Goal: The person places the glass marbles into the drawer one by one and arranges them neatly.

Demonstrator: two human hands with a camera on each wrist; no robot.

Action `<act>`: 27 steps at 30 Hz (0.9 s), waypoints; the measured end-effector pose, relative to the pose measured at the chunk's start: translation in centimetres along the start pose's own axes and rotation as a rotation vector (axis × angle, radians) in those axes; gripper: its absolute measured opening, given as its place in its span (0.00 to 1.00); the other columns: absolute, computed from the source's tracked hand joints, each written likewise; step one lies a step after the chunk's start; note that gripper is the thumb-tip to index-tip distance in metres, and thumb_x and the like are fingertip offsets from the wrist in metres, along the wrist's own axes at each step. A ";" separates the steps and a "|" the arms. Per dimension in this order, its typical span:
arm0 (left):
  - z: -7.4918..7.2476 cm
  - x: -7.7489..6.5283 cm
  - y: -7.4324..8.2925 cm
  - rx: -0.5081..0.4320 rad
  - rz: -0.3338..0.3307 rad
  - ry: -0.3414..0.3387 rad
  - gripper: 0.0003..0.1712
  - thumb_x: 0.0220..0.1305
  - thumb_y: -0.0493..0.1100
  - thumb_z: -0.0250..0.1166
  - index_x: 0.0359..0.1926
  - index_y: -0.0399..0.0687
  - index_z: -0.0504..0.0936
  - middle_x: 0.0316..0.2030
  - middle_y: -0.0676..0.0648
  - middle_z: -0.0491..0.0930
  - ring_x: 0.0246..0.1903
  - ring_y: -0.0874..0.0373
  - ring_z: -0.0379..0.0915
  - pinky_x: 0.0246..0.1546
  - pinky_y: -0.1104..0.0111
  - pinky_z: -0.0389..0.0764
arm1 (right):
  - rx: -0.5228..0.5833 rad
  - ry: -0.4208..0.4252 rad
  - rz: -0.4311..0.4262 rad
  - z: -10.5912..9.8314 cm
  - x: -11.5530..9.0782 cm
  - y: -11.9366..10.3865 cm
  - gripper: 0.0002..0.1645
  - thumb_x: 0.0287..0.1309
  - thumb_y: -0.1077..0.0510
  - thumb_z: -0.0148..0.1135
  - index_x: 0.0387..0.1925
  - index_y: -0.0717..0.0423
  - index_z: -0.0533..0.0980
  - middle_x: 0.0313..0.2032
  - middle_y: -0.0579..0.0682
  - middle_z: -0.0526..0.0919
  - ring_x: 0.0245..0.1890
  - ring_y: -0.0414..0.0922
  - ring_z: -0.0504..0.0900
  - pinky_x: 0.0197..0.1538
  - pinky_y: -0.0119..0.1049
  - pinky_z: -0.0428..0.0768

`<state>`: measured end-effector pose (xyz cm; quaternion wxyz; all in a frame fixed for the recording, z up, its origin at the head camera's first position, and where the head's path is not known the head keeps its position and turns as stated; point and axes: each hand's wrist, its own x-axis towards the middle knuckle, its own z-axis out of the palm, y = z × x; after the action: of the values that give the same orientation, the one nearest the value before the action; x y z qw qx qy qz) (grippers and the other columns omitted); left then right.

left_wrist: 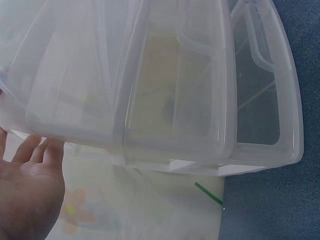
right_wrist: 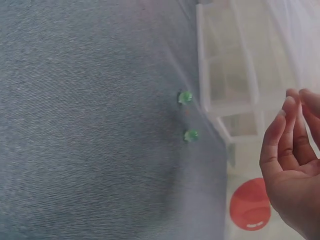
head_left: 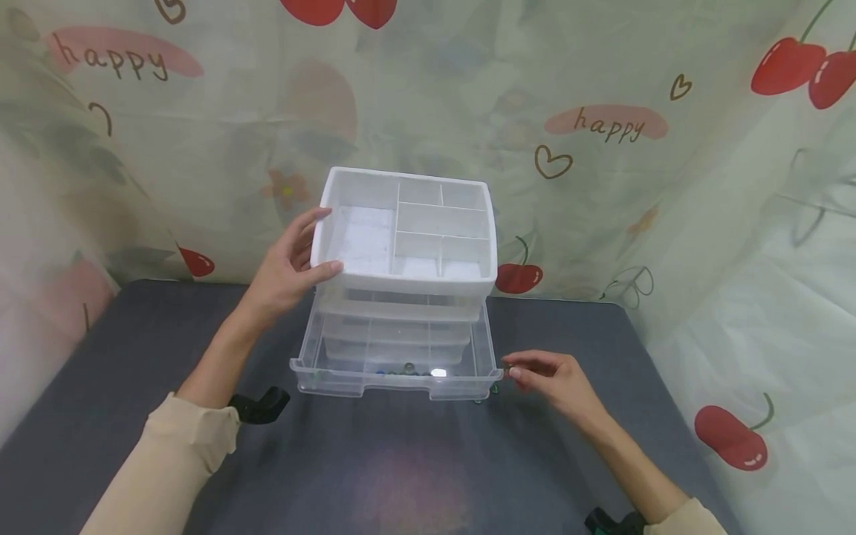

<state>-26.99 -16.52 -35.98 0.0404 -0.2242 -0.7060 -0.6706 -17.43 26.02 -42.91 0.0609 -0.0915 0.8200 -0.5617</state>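
Note:
A white plastic drawer organizer (head_left: pixel 406 282) with a divided top tray stands on the table. My left hand (head_left: pixel 290 260) grips its upper left side, thumb over the front rim and fingers along the side. The clear drawer (head_left: pixel 394 383) at the bottom is pulled out and holds several small glassy marbles (head_left: pixel 409 368). Beside the drawer's front right corner, my right hand (head_left: pixel 551 379) pinches a small greenish marble (head_left: pixel 508 367), mostly hidden by the fingertips. Two green marbles (right_wrist: pixel 185 97) lie on the table near that hand.
The dark grey table (head_left: pixel 414 468) has a patterned cloth (head_left: pixel 455 89) hanging behind it and at the sides. In the left wrist view, more clear drawer fronts (left_wrist: pixel 175 90) show on the organizer.

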 end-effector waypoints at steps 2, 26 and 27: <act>0.0 0.0 0.0 0.002 0.001 -0.001 0.43 0.64 0.29 0.64 0.75 0.52 0.58 0.73 0.36 0.57 0.68 0.41 0.59 0.50 0.76 0.73 | -0.013 -0.004 0.001 -0.1 0.1 -0.5 0.20 0.62 0.56 0.68 0.50 0.65 0.81 0.36 0.53 0.86 0.33 0.48 0.81 0.40 0.39 0.80; -0.2 0.0 -0.1 0.006 -0.010 -0.012 0.43 0.65 0.33 0.66 0.76 0.56 0.58 0.73 0.36 0.55 0.70 0.41 0.57 0.51 0.74 0.73 | -0.007 -0.021 -0.080 -0.4 1.2 -5.4 0.15 0.65 0.57 0.65 0.49 0.59 0.82 0.40 0.62 0.86 0.37 0.52 0.83 0.44 0.37 0.80; -0.2 0.0 -0.1 0.005 -0.009 -0.012 0.43 0.65 0.33 0.66 0.76 0.56 0.58 0.73 0.36 0.55 0.70 0.41 0.57 0.51 0.74 0.73 | 0.000 -0.015 -0.086 -0.4 1.2 -5.6 0.14 0.65 0.57 0.66 0.49 0.59 0.82 0.40 0.62 0.86 0.38 0.53 0.83 0.44 0.37 0.80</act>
<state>-27.07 -16.72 -36.04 0.0337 -0.2249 -0.7088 -0.6677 -18.21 24.20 -37.54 0.0430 -0.1308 0.8149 -0.5630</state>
